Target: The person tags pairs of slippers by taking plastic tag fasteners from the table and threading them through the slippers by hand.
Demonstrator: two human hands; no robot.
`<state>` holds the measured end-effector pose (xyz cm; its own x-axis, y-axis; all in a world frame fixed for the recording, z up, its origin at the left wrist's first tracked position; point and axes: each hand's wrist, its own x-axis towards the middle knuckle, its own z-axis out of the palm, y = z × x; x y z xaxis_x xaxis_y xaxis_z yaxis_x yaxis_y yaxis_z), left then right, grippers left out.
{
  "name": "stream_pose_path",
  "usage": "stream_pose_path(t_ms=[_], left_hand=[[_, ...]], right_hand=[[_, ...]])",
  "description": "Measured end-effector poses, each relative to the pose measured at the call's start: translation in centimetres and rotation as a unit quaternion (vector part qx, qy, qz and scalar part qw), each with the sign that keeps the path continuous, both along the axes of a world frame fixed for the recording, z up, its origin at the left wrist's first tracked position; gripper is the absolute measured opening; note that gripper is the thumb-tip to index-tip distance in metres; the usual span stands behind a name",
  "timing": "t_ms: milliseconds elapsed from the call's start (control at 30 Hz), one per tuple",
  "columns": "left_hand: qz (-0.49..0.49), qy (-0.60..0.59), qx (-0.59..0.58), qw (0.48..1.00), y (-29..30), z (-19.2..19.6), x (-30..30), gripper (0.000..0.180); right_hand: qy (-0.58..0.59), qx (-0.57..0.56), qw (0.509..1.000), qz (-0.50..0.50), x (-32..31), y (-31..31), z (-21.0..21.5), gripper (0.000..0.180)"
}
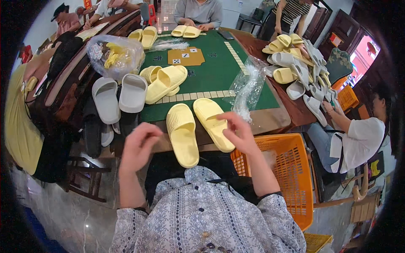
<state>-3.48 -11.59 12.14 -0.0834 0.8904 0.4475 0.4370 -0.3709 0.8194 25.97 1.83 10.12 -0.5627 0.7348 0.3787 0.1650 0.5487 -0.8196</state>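
Observation:
A pair of yellow slippers lies in front of me at the table's near edge: a left slipper and a right slipper, toes pointing away. My left hand hovers beside the left slipper, apart from it, fingers loosely bent with a gap to the thumb. Over the outer side of the right slipper is my right hand, its thumb and forefinger apart; whether it touches the slipper I cannot tell. Close by lie stacked yellow slippers and a pair of grey slippers.
A bag of clear thin strands rests on the green table mat. At left sits a filled plastic bag. Slippers are heaped at right. An orange basket stands by my right arm. Other people work around the tables.

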Motion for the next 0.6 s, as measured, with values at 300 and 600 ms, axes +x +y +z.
stream_pose_path(t_ms=[300, 600], left_hand=[[-0.036, 0.117, 0.055, 0.991, 3.9, -1.0, 3.6, 0.015], [-0.005, 0.064, -0.049, 0.997, 6.5, -4.8, 1.7, 0.021]], right_hand=[[0.030, -0.299, 0.945, 0.127, -3.6, -4.3, -2.6, 0.017], [-0.157, -0.152, 0.975, 0.026, -3.0, -4.5, -5.3, 0.022]])
